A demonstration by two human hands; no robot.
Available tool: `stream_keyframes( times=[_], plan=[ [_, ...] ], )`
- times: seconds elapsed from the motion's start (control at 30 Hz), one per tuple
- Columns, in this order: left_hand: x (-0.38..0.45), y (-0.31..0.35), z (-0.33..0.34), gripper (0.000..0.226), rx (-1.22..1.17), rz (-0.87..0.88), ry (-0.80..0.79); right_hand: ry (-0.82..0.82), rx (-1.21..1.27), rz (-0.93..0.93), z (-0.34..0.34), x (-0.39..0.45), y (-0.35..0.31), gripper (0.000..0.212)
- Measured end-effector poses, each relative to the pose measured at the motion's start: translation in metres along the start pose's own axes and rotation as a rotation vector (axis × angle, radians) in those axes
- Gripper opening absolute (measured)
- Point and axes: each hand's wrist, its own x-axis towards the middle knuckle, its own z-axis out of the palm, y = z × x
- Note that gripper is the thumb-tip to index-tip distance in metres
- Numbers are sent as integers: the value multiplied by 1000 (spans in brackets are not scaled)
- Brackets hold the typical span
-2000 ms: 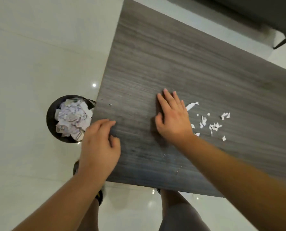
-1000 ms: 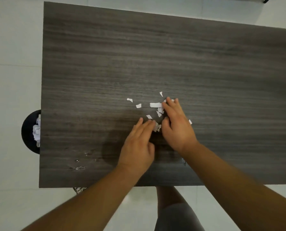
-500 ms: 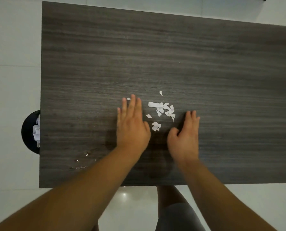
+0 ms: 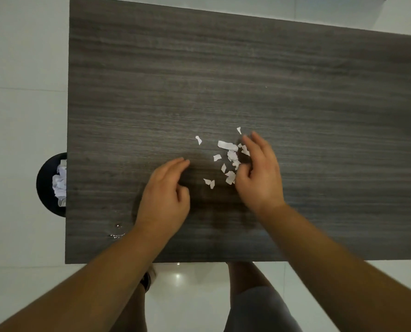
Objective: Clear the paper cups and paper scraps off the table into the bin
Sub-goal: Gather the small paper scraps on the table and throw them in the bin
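Closest to us we see our own legs (image 4: 254, 303) and a bit of a shoe (image 4: 147, 280) on the shiny white floor (image 4: 20, 271). Our two bare arms reach out over the near edge of the dark grey wooden worktop (image 4: 295, 92).

A few wet drops (image 4: 117, 230) sit on the worktop near our left wrist. Our left hand (image 4: 165, 196) is over the worktop with loose, bent fingers, and it holds nothing. It is a little way to the left of the paper.

Our right hand (image 4: 259, 173) is at the right side of the little pile of white paper scraps (image 4: 231, 160). Its fingers are bent and touch some scraps, with the thumb close by. We cannot tell if it is pinching a scrap or just pushing them.

The paper scraps lie in a small bunch on the worktop between our two hands. One scrap (image 4: 198, 140) lies apart on the left, and another small scrap (image 4: 239, 130) lies just past our right fingertips.

Off the left edge of the worktop, down on the floor, stands the round black bin (image 4: 46, 188). White crumpled paper (image 4: 59, 182) is inside it. The worktop hides part of the bin.
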Motion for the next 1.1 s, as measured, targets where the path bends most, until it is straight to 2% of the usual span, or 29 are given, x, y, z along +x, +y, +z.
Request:
stream_keyframes(
  times=[0.07, 0.13, 0.2, 0.27, 0.33, 0.5, 0.57, 0.7, 0.8, 0.9, 1.1],
  plan=[
    [14, -5, -8, 55, -19, -60, 93, -85, -150, -197, 5, 18, -15, 54],
    [27, -8, -16, 52, -33, -126, 196, -291, -315, -444, 18, 26, -32, 64],
    [32, -7, -20, 52, -22, -162, 215, -471, -462, -584, 33, 27, -43, 76],
    [30, -5, -23, 55, 24, -173, 162, -542, -597, -650, 40, 26, -43, 81],
    [22, -1, -22, 60, 89, -162, 76, -519, -622, -634, 34, 23, -35, 81],
    [-2, 4, -16, 70, 193, -153, -80, -465, -636, -444, 8, -1, -13, 78],
    [-7, 3, -13, 75, 230, -150, -135, -464, -575, -416, 2, -11, -11, 75],
    [-7, 3, -10, 79, 256, -160, -156, -303, -418, -368, -4, 9, -17, 66],
    [-7, 3, -8, 80, 260, -163, -165, -211, -375, -146, -5, 41, -17, 68],
    [-8, 1, -10, 80, 255, -158, -172, -219, -404, -51, 2, 38, -14, 70],
    [-6, 1, -12, 78, 228, -167, -166, -361, -473, -163, 13, -24, -9, 77]
  ],
)
